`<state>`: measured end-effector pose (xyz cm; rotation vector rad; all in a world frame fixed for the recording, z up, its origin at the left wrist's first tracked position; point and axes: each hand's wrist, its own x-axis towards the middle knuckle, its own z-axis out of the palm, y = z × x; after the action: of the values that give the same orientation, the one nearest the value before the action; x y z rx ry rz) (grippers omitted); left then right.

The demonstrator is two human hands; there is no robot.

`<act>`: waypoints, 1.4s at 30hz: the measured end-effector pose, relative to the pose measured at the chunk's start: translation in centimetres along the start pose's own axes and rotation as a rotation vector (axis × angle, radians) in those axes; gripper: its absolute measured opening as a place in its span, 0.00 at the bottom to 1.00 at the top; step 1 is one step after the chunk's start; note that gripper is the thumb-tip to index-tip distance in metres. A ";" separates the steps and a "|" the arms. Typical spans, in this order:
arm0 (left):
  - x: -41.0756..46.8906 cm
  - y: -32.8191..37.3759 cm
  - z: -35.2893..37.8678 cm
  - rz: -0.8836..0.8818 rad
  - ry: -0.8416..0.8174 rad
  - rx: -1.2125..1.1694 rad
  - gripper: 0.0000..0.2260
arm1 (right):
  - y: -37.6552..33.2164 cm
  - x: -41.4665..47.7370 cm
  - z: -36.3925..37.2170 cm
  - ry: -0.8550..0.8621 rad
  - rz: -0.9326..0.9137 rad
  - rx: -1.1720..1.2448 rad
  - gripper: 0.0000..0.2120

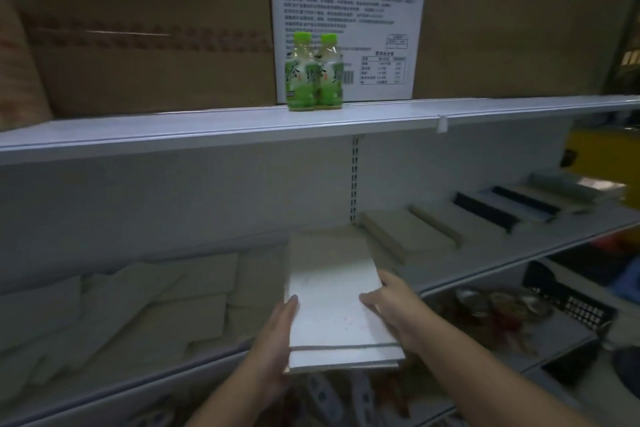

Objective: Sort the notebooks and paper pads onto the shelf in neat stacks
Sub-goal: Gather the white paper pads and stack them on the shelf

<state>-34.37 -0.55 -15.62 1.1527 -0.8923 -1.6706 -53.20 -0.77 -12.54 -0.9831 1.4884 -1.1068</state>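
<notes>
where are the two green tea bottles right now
In the head view, the two green-capped tea bottles stand side by side near the middle of the upper white shelf, just in front of the white printed carton.

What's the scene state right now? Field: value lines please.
held: white pad stack, straddling the middle shelf front edge
left hand: grips stack's left edge
right hand: grips stack's right edge
shelf left: beige pads lying loose, overlapping
shelf right: notebook stacks in a row
upper shelf: two green bottles, cardboard boxes
</notes>
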 end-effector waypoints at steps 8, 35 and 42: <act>6.4 0.7 4.2 0.262 0.093 0.356 0.13 | -1.8 6.7 -2.8 0.143 0.038 -0.081 0.23; 19.9 2.3 7.3 0.212 -0.060 1.659 0.49 | -4.2 25.0 -4.3 -0.078 0.068 -0.860 0.36; 20.3 1.9 7.5 0.108 -0.046 1.527 0.51 | -1.4 24.7 -4.3 -0.062 -0.092 -1.047 0.30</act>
<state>-44.37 -19.64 -17.83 1.8917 -2.3429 -0.6963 -61.64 -23.99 -16.79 -1.7655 2.0061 -0.2705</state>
